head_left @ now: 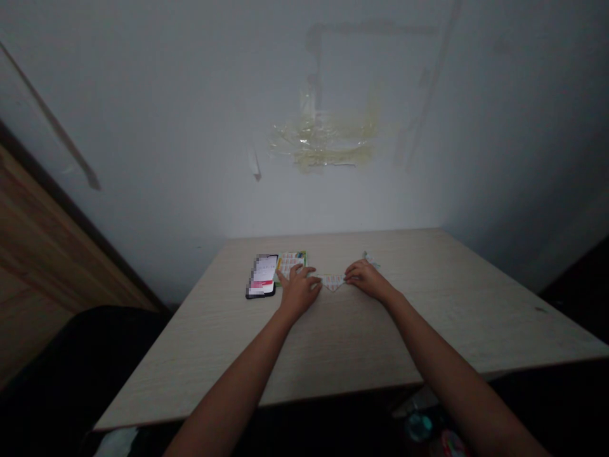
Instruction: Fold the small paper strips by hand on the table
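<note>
A small printed paper (333, 282), folded to a point toward me, lies on the table between my hands. My left hand (299, 289) has its fingers spread, with fingertips at the paper's left end and others over the edge of a printed booklet (289, 260). My right hand (365, 278) pinches the paper's right end, its fingers close together. Just beyond my right hand sits another small folded paper piece (371, 259). To the left of the booklet is a phone (262, 276) with its screen lit.
The pale wooden table (333, 362) meets a wall (190, 127) at its back edge. Old yellowed tape (333, 149) sticks to the wall. A dark shape stands left of the table, and colourful items (419, 426) show below its front edge.
</note>
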`<state>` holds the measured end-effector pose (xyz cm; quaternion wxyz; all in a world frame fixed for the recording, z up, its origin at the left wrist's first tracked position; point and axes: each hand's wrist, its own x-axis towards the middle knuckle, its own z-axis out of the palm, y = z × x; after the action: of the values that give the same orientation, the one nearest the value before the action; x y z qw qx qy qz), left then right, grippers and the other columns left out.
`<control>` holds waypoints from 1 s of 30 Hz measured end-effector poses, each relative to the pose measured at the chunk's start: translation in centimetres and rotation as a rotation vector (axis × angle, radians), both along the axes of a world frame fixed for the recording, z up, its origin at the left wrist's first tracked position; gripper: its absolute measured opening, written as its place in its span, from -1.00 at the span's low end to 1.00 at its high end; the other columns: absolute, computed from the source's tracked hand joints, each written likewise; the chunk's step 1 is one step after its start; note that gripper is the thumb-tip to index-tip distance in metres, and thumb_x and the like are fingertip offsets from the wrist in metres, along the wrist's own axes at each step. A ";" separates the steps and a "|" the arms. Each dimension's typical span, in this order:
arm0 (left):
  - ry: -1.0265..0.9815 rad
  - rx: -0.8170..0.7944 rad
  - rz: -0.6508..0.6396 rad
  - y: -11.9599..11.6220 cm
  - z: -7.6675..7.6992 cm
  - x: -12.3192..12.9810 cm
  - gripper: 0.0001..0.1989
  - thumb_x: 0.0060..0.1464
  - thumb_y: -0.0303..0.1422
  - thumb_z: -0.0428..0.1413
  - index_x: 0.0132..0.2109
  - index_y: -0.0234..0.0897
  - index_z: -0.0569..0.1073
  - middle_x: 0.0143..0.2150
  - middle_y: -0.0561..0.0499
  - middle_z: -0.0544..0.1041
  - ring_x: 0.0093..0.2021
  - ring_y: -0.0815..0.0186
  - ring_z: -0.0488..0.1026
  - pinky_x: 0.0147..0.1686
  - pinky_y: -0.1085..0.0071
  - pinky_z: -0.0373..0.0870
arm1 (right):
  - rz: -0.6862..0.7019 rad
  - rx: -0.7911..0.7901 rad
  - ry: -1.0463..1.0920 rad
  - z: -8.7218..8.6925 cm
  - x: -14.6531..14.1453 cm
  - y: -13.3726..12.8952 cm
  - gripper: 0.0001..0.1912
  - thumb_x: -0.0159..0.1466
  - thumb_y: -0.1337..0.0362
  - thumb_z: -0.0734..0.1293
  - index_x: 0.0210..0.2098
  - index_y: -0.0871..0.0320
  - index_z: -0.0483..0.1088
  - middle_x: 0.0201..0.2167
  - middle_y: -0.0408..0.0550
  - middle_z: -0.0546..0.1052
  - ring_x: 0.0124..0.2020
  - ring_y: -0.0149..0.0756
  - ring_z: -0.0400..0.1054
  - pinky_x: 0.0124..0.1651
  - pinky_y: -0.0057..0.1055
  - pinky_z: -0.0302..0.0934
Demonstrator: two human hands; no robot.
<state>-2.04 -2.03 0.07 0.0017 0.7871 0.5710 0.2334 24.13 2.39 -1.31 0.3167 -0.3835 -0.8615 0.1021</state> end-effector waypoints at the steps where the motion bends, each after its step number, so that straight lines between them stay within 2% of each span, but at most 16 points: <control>1: 0.005 -0.002 -0.031 -0.1 0.0 0.1 -0.80 0.20 -0.18 0.13 -0.08 0.12 0.61 0.18 0.07 0.51 0.33 -0.05 0.12 0.20 -0.54 -0.48 | -0.004 -0.002 -0.003 0.1 -0.1 -0.1 -0.91 0.27 0.27 0.40 -0.30 0.07 0.59 -0.22 -0.02 0.58 -0.09 -0.19 0.39 0.06 -0.09 0.23; 6: 0.026 -0.026 -0.111 -0.6 0.2 0.6 -0.75 0.24 -0.13 0.08 0.02 0.17 0.56 0.08 0.09 0.57 0.29 0.00 0.20 0.20 -0.53 -0.53 | -0.028 -0.019 -0.009 0.2 -0.5 -0.2 -0.91 0.27 0.28 0.39 -0.32 0.08 0.58 -0.25 -0.03 0.57 -0.09 -0.17 0.37 0.07 -0.07 0.22; 13: 0.099 -0.030 -0.127 -1.4 0.5 1.6 -0.70 0.21 -0.01 0.08 0.06 0.28 0.52 0.11 0.01 0.49 0.28 0.01 0.19 0.19 -0.51 -0.58 | -0.112 -0.062 0.022 -0.7 -0.8 0.2 -0.94 0.22 0.26 0.41 -0.34 0.09 0.55 -0.24 -0.04 0.53 -0.05 -0.16 0.34 0.14 0.00 0.14; 24: 0.119 -0.051 -0.125 -1.2 0.7 1.7 -0.71 0.21 0.00 0.08 0.06 0.33 0.51 0.10 -0.01 0.45 0.27 0.02 0.19 0.18 -0.54 -0.55 | -0.276 -0.051 -0.007 -1.3 -1.9 0.0 -0.95 0.17 0.31 0.39 -0.35 0.12 0.52 -0.23 -0.04 0.46 -0.06 -0.15 0.29 0.15 -0.05 0.13; 30: 0.122 -0.078 -0.133 -1.2 0.9 1.7 -0.69 0.23 0.00 0.05 0.08 0.33 0.49 0.11 -0.02 0.43 0.28 0.02 0.17 0.18 -0.53 -0.55 | -0.327 -0.095 -0.004 -1.9 -2.3 0.4 -0.97 0.16 0.33 0.38 -0.38 0.13 0.49 -0.22 -0.03 0.44 -0.04 -0.15 0.28 0.12 -0.10 0.14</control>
<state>-0.33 -3.26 0.93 0.0132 0.8354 0.5250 0.1621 21.79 2.84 -3.18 0.3091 -0.5333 -0.7824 0.0892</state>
